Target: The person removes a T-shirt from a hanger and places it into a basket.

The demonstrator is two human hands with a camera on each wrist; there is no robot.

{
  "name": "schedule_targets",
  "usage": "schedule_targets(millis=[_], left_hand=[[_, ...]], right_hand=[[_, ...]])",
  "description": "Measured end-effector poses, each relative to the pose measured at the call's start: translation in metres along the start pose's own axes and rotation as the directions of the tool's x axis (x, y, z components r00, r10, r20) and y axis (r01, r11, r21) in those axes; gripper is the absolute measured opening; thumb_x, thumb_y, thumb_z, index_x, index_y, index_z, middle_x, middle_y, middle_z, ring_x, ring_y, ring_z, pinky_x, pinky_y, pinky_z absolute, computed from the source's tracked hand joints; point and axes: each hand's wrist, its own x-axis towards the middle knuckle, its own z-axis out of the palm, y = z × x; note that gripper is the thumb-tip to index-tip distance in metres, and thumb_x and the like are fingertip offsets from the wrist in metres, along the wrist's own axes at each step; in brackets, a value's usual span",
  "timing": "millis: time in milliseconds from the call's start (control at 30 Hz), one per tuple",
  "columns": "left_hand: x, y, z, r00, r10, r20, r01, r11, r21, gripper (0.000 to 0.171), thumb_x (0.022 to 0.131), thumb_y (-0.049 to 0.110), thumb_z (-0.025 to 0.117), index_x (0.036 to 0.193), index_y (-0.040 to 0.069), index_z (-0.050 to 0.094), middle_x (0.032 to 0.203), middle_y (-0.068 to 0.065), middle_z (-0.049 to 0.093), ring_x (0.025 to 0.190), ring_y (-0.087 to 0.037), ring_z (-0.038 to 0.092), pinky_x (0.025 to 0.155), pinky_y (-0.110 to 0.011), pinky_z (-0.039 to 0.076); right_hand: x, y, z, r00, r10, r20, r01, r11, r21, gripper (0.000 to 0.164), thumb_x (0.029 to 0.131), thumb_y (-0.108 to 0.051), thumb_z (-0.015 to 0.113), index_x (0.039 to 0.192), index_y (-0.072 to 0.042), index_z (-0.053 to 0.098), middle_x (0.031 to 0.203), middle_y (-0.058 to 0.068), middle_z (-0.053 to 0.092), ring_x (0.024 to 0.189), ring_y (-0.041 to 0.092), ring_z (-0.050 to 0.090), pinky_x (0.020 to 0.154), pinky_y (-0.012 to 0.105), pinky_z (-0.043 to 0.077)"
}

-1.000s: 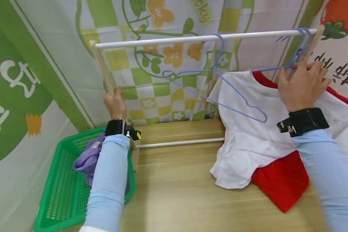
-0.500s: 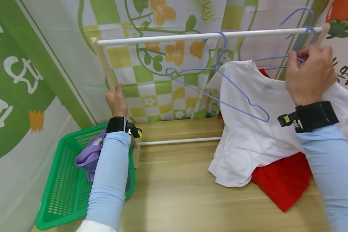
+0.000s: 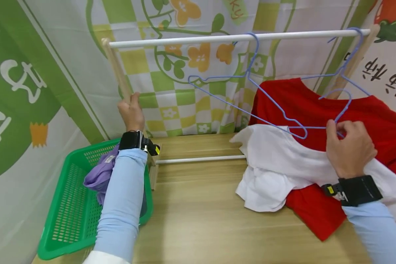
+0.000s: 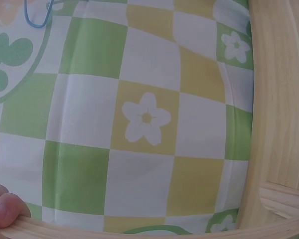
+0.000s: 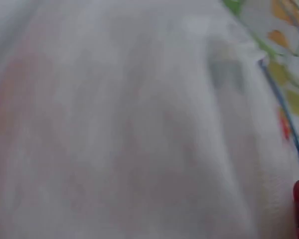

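My left hand (image 3: 132,113) grips the left wooden post (image 3: 115,68) of a clothes rack; its fingertips (image 4: 7,209) show at the corner of the left wrist view. With thumb and fingers, my right hand (image 3: 351,148) pinches a blue wire hanger (image 3: 345,109) below its hook. A white T-shirt (image 3: 280,154) is on that hanger, sagging onto the table, and fills most of the right wrist view (image 5: 139,124). Behind it a red T-shirt (image 3: 280,97) hangs from another blue hanger (image 3: 351,57) on the white rod (image 3: 184,41). The held hanger's hook is off the rod.
A bare blue hanger (image 3: 248,69) hangs mid-rod, its right end before the shirts. A green basket (image 3: 52,220) at the left holds a purple garment (image 3: 100,178). A lower white rod (image 3: 201,160) crosses above the wooden table (image 3: 191,220). A printed curtain (image 3: 171,95) hangs behind.
My right hand lifts the white T-shirt's hanger off the rod, then brings it down and nearer, uncovering the red T-shirt. The left hand stays on the post.
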Motion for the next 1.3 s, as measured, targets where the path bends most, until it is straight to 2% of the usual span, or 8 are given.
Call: schedule_targets(millis=[133, 233, 333, 500, 667, 933, 1033, 1300], left_hand=[[0.0, -0.001, 0.0, 1.0, -0.004, 0.0, 0.004, 1.0, -0.023, 0.049, 0.104, 0.011, 0.056, 0.057, 0.02, 0.044, 0.048, 0.016, 0.037, 0.046, -0.001, 0.034, 0.051, -0.019, 0.027], [0.0, -0.002, 0.0, 1.0, 0.0, 0.005, 0.0, 1.0, -0.03, 0.05, 0.104, 0.011, 0.057, 0.057, 0.02, 0.044, 0.048, 0.016, 0.037, 0.046, -0.001, 0.034, 0.051, -0.019, 0.028], [0.001, -0.001, 0.0, 1.0, 0.019, 0.005, -0.019, 1.0, -0.015, 0.053, 0.104, 0.012, 0.057, 0.055, 0.021, 0.042, 0.047, 0.017, 0.036, 0.045, 0.0, 0.033, 0.051, -0.019, 0.026], [0.001, 0.003, -0.001, 0.999, 0.043, 0.003, -0.043, 0.999, -0.01, 0.054, 0.104, 0.011, 0.057, 0.053, 0.022, 0.041, 0.047, 0.018, 0.035, 0.045, 0.0, 0.033, 0.051, -0.019, 0.026], [-0.001, 0.004, -0.004, 1.0, 0.014, 0.022, -0.014, 1.0, -0.013, 0.052, 0.105, 0.012, 0.056, 0.056, 0.022, 0.042, 0.048, 0.016, 0.036, 0.045, -0.001, 0.034, 0.05, -0.019, 0.027], [-0.001, 0.005, -0.007, 0.998, -0.008, 0.06, 0.007, 1.0, 0.013, 0.052, 0.106, 0.016, 0.055, 0.056, 0.021, 0.041, 0.049, 0.016, 0.037, 0.045, -0.002, 0.034, 0.05, -0.02, 0.028], [-0.001, 0.007, -0.01, 0.997, -0.031, 0.068, 0.03, 0.999, 0.02, 0.049, 0.107, 0.017, 0.055, 0.059, 0.02, 0.043, 0.049, 0.015, 0.037, 0.045, -0.002, 0.035, 0.049, -0.021, 0.029], [0.013, -0.018, -0.015, 0.996, -0.049, 0.07, 0.037, 0.985, 0.167, 0.049, 0.109, 0.031, 0.054, 0.063, 0.018, 0.043, 0.047, 0.014, 0.043, 0.042, -0.004, 0.041, 0.045, -0.022, 0.032]], right_hand=[[-0.038, 0.043, 0.019, 0.999, 0.001, -0.042, 0.0, 1.0, 0.022, 0.053, 0.103, -0.044, 0.054, 0.106, 0.005, 0.073, 0.112, 0.027, 0.07, 0.098, 0.048, 0.062, 0.076, 0.052, 0.038], [-0.065, 0.063, 0.028, 0.985, -0.07, -0.158, 0.084, 0.993, 0.08, 0.047, 0.1, -0.037, 0.059, 0.093, 0.009, 0.071, 0.099, 0.029, 0.07, 0.086, 0.045, 0.06, 0.074, 0.03, 0.038], [-0.086, 0.063, 0.029, 0.94, -0.181, -0.29, 0.24, 0.953, 0.184, 0.043, 0.094, -0.027, 0.063, 0.082, 0.013, 0.066, 0.088, 0.033, 0.065, 0.073, 0.037, 0.053, 0.076, 0.009, 0.033], [-0.103, 0.019, 0.021, 0.85, -0.328, -0.413, 0.473, 0.82, 0.322, 0.051, 0.092, -0.032, 0.065, 0.072, 0.015, 0.065, 0.073, 0.035, 0.059, 0.066, 0.018, 0.043, 0.083, 0.0, 0.033], [-0.114, -0.036, 0.023, 0.819, -0.437, -0.372, 0.566, 0.721, 0.4, 0.062, 0.099, -0.044, 0.063, 0.067, 0.008, 0.066, 0.069, 0.025, 0.059, 0.063, 0.02, 0.045, 0.077, 0.002, 0.038], [-0.129, -0.115, 0.058, 0.748, -0.561, -0.355, 0.663, 0.612, 0.431, 0.044, 0.102, -0.031, 0.064, 0.07, -0.003, 0.072, 0.071, 0.011, 0.061, 0.056, 0.021, 0.054, 0.049, 0.031, 0.045], [-0.133, -0.139, 0.076, 0.75, -0.585, -0.308, 0.657, 0.608, 0.446, 0.036, 0.1, -0.027, 0.067, 0.071, -0.005, 0.073, 0.072, 0.007, 0.061, 0.055, 0.018, 0.055, 0.046, 0.031, 0.044], [-0.139, -0.153, 0.109, 0.829, -0.532, -0.172, 0.537, 0.674, 0.507, 0.023, 0.092, -0.019, 0.074, 0.071, -0.011, 0.075, 0.072, 0.002, 0.061, 0.054, 0.018, 0.057, 0.047, 0.028, 0.039]])
